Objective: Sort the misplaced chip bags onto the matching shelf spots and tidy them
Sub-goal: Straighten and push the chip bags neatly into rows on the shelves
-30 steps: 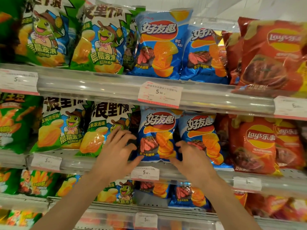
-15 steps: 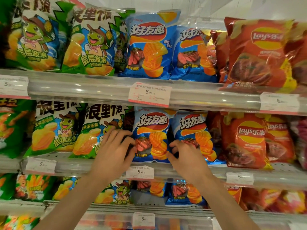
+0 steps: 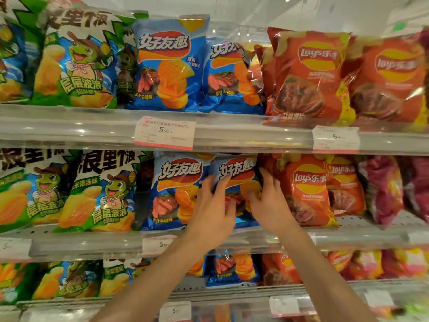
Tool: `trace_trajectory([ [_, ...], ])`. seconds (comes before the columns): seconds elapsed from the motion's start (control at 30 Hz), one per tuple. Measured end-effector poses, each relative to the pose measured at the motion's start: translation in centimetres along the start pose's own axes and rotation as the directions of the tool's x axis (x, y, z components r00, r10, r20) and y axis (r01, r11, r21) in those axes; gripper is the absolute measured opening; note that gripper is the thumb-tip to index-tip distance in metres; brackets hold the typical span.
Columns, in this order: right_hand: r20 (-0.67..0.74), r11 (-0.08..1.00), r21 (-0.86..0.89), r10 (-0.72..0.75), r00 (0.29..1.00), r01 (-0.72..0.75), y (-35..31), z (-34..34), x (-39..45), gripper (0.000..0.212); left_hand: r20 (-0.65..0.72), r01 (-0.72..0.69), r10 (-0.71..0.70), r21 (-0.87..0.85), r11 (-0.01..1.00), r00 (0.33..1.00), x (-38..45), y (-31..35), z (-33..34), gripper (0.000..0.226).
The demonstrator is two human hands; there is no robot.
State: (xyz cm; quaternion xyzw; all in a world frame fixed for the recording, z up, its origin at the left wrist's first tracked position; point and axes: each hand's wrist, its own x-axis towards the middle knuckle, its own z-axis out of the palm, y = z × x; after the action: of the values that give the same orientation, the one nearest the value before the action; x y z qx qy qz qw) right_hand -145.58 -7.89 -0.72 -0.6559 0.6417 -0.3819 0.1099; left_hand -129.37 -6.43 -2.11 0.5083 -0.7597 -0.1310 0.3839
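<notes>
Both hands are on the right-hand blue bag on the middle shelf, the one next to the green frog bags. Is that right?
Not quite. In the head view the left hand and right hand do hold the right-hand blue bag on the middle shelf, but its outer neighbour is a red Lay's bag, not a green one.

Single head-worn view, facing the middle shelf rail (image 3: 232,240) head-on at close range, tilted slightly upward; no second view.

Glossy crinkled foil-plastic chip bags (image 3: 178,189), clear shiny plastic shelf rail (image 3: 69,133) — matt paper price tags (image 3: 164,133)
</notes>
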Motion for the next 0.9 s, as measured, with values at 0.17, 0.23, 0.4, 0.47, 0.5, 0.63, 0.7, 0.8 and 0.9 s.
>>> trace_trajectory([
  [0.17, 0.102, 0.969, 0.173, 0.159, 0.982, -0.175, 0.0, 0.1, 1.9, 0.063, 0.019, 0.229, -0.229, -0.177, 0.957, 0.973, 3.6, 0.6, 2.1, 0.064],
  [0.23, 0.121, 0.960, 0.201, 0.172, 0.978, -0.194, 0.3, 0.7, 2.4, 0.071, -0.015, 0.262, -0.269, -0.175, 0.949, 0.963, 4.3, 0.5, 2.8, 0.065],
  [0.4, 0.090, 0.957, 0.251, 0.130, 0.987, -0.149, 0.9, 1.5, 2.2, 0.081, -0.043, 0.271, -0.291, -0.252, 0.929, 0.956, 5.5, -0.3, 3.8, 0.069],
  [0.47, 0.025, 0.964, 0.240, 0.110, 0.994, -0.113, 0.8, 1.7, 1.6, 0.070, -0.110, 0.204, -0.231, -0.214, 0.955, 0.967, 5.7, -0.3, 4.0, 0.068],
  [0.5, -0.020, 0.971, 0.228, 0.084, 0.996, -0.077, 0.9, 1.9, 1.3, 0.068, -0.145, 0.165, -0.195, -0.194, 0.967, 0.970, 5.7, -0.2, 4.1, 0.068],
  [0.63, -0.183, 0.971, 0.236, -0.004, 0.983, 0.048, 1.1, 2.8, 0.5, 0.068, -0.234, 0.057, -0.082, -0.112, 0.992, 0.969, 5.3, -0.4, 4.7, 0.064],
  [0.7, -0.193, 0.973, 0.227, 0.012, 0.981, 0.033, 1.1, 3.3, 0.5, 0.068, -0.223, 0.056, -0.066, -0.052, 0.997, 0.973, 5.5, -1.0, 4.9, 0.062],
  [0.8, -0.205, 0.982, 0.188, 0.025, 0.978, 0.015, 1.3, 3.7, 0.7, 0.067, -0.168, 0.092, -0.090, 0.008, 0.996, 0.982, 5.9, -1.1, 5.0, 0.063],
  [0.9, -0.222, 0.986, 0.167, 0.017, 0.975, 0.021, 1.5, 3.8, 0.9, 0.066, -0.138, 0.043, -0.040, 0.022, 0.999, 0.990, 5.4, -0.8, 4.7, 0.060],
])
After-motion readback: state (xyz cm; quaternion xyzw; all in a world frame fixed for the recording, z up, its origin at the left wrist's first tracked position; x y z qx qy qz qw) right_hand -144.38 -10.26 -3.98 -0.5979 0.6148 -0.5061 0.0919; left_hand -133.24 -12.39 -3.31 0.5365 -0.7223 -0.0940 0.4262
